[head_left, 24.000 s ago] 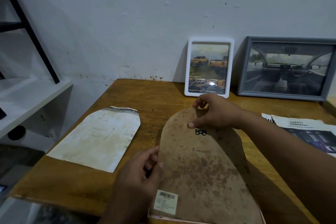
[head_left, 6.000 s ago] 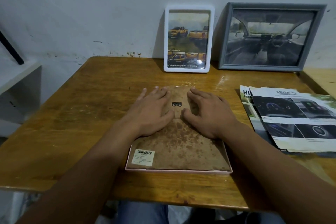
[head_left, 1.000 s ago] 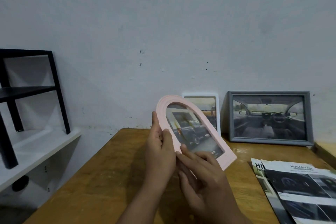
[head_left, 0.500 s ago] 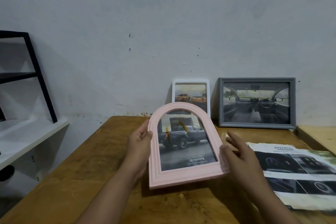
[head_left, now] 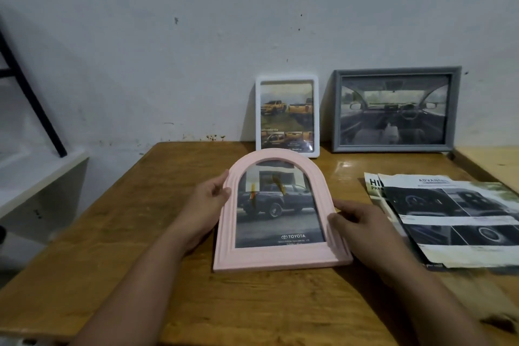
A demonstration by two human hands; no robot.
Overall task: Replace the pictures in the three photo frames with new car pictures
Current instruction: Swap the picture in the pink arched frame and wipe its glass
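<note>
The wooden desk (head_left: pixel 134 222) carries all three frames: the grey frame (head_left: pixel 396 108) and white frame (head_left: pixel 287 116) lean on the wall for display. Nearer, the pink arched frame (head_left: pixel 276 257) is tilted upright, probably for standing; left hand (head_left: pixel 210 199) and right hand (head_left: pixel 354 219) fingers grip its sides.
</note>
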